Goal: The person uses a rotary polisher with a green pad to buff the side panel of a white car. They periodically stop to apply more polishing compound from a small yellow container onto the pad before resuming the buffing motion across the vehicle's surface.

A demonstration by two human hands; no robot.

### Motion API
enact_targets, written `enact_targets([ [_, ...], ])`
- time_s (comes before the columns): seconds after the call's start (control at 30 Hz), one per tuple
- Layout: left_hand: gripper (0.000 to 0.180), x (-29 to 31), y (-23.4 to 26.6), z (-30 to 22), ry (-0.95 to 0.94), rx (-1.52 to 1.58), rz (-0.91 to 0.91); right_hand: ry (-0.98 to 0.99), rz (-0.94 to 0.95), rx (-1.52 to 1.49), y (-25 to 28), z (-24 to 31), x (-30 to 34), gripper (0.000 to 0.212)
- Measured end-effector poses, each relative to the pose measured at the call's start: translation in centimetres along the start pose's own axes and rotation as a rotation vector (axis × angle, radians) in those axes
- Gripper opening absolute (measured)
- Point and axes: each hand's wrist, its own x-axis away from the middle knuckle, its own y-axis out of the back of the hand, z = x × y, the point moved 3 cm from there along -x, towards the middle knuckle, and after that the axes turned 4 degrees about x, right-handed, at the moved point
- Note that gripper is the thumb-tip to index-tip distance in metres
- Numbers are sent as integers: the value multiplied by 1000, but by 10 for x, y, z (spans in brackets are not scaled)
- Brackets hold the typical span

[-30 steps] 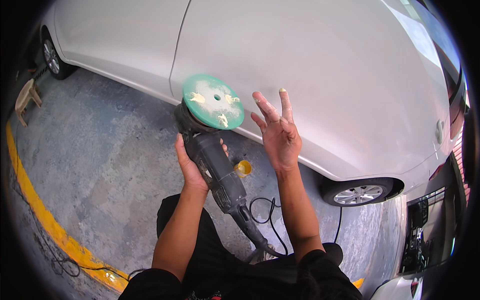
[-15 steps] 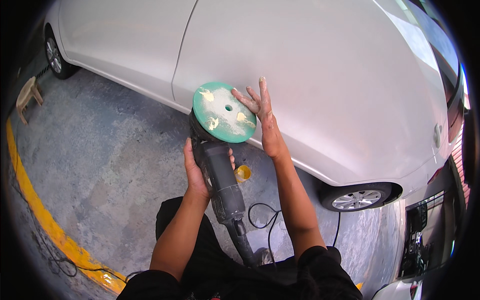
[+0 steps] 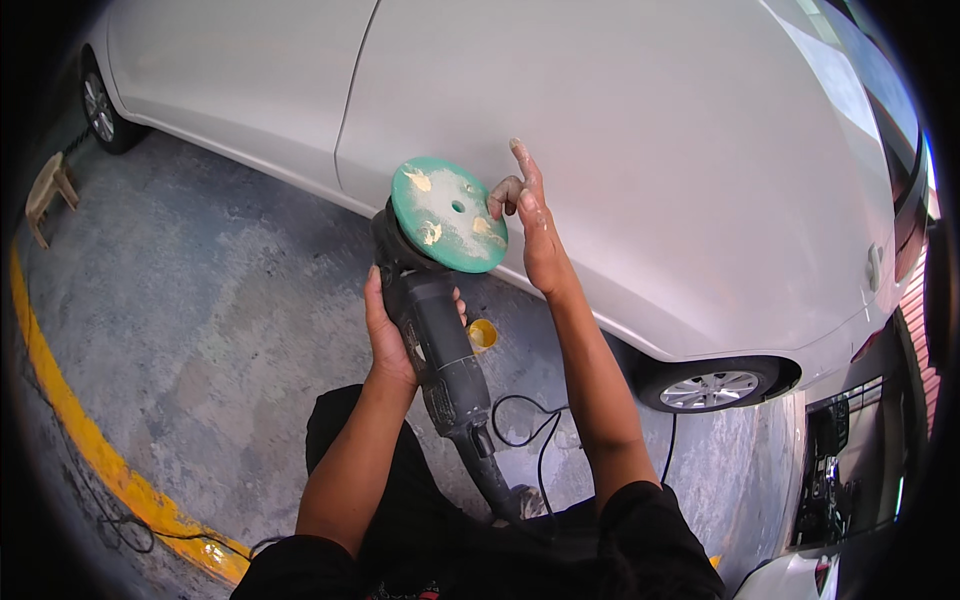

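My left hand is wrapped round the body of a black car polisher, thumb on its near left side and fingertips showing on the right. The polisher points up and away from me, its rear handle by my legs. Its round green foam pad faces up, with whitish residue and a few dabs of cream-coloured paste round the centre hole. At the pad's right edge is my right hand, smeared with pale paste. Some of its fingers are bent toward the pad and others stretched out; it holds nothing.
A pale silver car stands close in front, with a rear wheel at right. On the grey floor are a yellow tub and a black cord. A small stool stands far left, near a yellow floor line.
My right fingers have curled and shifted off the pad's face to its right edge. The polisher, in my left hand, has tilted slightly.
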Motion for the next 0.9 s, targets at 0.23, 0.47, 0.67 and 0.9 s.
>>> enact_targets([
  [0.23, 88, -3, 6, 0, 4, 19, -9, -26, 7, 358, 8, -19, 6, 81],
  [0.47, 90, -4, 5, 0, -31, 10, -30, -204, -58, -581, 12, -37, 30, 87],
  [0.67, 87, -3, 0, 4, 18, 38, 1, -121, 7, -275, -12, -40, 39, 83],
  [0.9, 89, -7, 9, -1, -5, 18, -29, 229, -63, 752, 6, -30, 55, 58],
])
